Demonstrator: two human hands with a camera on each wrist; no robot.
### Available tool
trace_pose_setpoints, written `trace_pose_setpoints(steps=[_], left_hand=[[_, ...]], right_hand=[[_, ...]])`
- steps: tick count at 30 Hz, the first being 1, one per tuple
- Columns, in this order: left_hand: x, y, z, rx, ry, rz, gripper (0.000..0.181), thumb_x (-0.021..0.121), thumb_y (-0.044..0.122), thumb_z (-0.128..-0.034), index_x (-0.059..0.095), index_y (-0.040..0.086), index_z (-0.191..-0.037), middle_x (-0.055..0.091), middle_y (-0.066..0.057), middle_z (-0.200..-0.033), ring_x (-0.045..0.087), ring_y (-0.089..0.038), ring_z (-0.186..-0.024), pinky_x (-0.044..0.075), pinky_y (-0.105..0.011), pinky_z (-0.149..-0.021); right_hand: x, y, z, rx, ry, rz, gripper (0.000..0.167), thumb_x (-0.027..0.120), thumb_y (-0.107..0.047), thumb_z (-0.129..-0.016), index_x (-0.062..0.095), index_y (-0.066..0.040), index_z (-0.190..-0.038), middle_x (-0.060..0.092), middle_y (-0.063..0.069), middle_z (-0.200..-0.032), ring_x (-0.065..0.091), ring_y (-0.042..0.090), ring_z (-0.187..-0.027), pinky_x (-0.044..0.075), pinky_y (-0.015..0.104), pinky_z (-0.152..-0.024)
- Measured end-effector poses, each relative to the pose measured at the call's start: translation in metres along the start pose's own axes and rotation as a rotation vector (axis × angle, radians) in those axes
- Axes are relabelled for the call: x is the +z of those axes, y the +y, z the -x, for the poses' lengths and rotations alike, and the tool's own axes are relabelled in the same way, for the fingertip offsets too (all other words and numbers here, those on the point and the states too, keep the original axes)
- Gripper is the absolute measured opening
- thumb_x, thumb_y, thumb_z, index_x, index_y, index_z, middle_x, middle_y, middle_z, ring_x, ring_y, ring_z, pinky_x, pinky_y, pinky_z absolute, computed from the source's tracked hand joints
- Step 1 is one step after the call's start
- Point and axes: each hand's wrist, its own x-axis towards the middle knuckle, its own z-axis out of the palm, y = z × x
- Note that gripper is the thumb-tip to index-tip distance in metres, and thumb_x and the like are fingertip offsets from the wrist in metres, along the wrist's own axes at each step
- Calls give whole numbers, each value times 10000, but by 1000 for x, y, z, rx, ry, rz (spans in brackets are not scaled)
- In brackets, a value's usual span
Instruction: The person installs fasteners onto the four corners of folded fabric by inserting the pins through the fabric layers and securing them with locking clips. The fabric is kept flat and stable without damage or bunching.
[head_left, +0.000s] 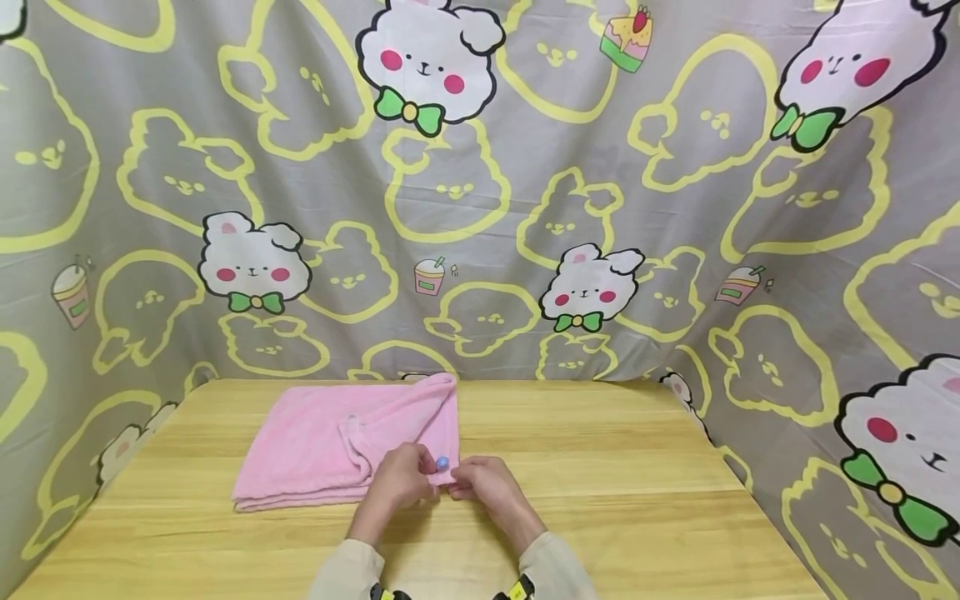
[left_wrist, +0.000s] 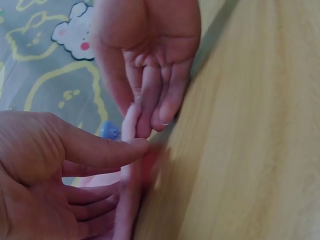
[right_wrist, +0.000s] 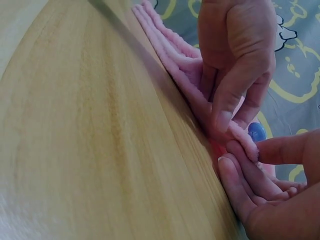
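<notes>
A folded pink towel (head_left: 315, 442) of fluffy cloth lies on the wooden table, its upper layer turned back toward the left. Near its front right corner sits a small blue round-headed piece (head_left: 442, 462), which shows a rounded cap in the left wrist view (left_wrist: 109, 131). My left hand (head_left: 405, 473) pinches the towel's edge just left of this piece, thumb on top. On the other side, my right hand (head_left: 489, 490) pinches the corner between thumb and fingers. The right wrist view shows both hands close together on the raised edge (right_wrist: 245, 137). Something reddish below the edge is blurred.
The light wooden table (head_left: 600, 450) extends to both sides and in front of the towel. A grey curtain (head_left: 480, 250) with rabbit prints hangs behind the table and along both sides.
</notes>
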Motion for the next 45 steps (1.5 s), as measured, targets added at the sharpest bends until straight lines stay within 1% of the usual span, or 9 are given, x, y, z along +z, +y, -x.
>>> trace_pose_setpoints(steps=[13, 16, 20, 24, 31, 36, 40, 43, 45], left_hand=[[4, 1, 1, 14, 50, -11, 176, 824, 12, -640, 699, 95, -732, 658, 5, -662, 558, -160, -636, 456, -330, -612], [2, 1, 1, 34, 83, -19, 131, 805, 18, -664, 714, 99, -711, 660, 17, -652, 555, -157, -631, 452, -335, -607], [-3, 2, 0, 61, 162, -19, 133, 818, 79, -751, 715, 107, -673, 638, 36, -617, 527, -143, -604, 430, -334, -592], [-13, 2, -2, 56, 261, -1, 172, 822, 127, -814, 712, 92, -686, 667, 2, -629, 546, -152, -587, 456, -351, -597], [-34, -11, -4, -78, 430, 46, 62, 749, 110, -844, 729, 59, -814, 704, -58, -733, 636, -240, -697, 482, -420, -690], [-42, -25, -4, -111, 495, 65, 131, 753, 137, -841, 740, 8, -857, 722, -189, -917, 656, -392, -908, 465, -535, -841], [-43, -37, -3, -186, 466, 47, 197, 729, 204, -858, 718, 13, -904, 653, -298, -1091, 551, -533, -1086, 377, -651, -898], [-43, -44, -2, -272, 373, 32, 260, 677, 275, -892, 673, 31, -981, 581, -337, -1154, 474, -577, -1139, 339, -688, -886], [-43, -48, -2, -304, 317, 29, 283, 650, 299, -904, 652, 37, -1012, 576, -337, -1157, 474, -576, -1135, 348, -689, -875]], right_hand=[[0, 0, -1, 0, -1, -14, 234, 601, -27, -912, 650, 166, -1033, 755, 170, -874, 678, 103, -698, 606, 286, -724], [0, 0, -1, 0, -5, -10, 238, 600, -32, -918, 650, 166, -1039, 751, 159, -865, 673, 105, -699, 605, 288, -725], [0, -1, -2, -1, -16, -16, 257, 605, -40, -927, 650, 177, -1059, 750, 159, -877, 690, 121, -732, 604, 286, -736], [0, -1, -2, -6, -26, -26, 252, 608, -31, -931, 651, 183, -1056, 753, 160, -888, 713, 140, -764, 605, 284, -743], [-1, -2, -1, 2, -23, -34, 216, 605, -27, -933, 662, 159, -1027, 750, 132, -867, 712, 139, -761, 604, 276, -741], [-2, -1, -1, -2, -25, -23, 237, 601, -39, -945, 650, 171, -1045, 749, 147, -885, 710, 138, -760, 605, 280, -741], [-2, 1, -3, -3, -27, -16, 249, 597, -46, -953, 644, 175, -1055, 748, 147, -889, 709, 137, -762, 606, 286, -746], [-3, 2, -3, -6, -27, -13, 251, 596, -48, -954, 643, 177, -1056, 749, 151, -892, 709, 138, -764, 607, 295, -750], [-3, 2, -3, -8, -27, -11, 250, 593, -45, -955, 642, 179, -1054, 749, 151, -891, 709, 139, -764, 607, 298, -750]])
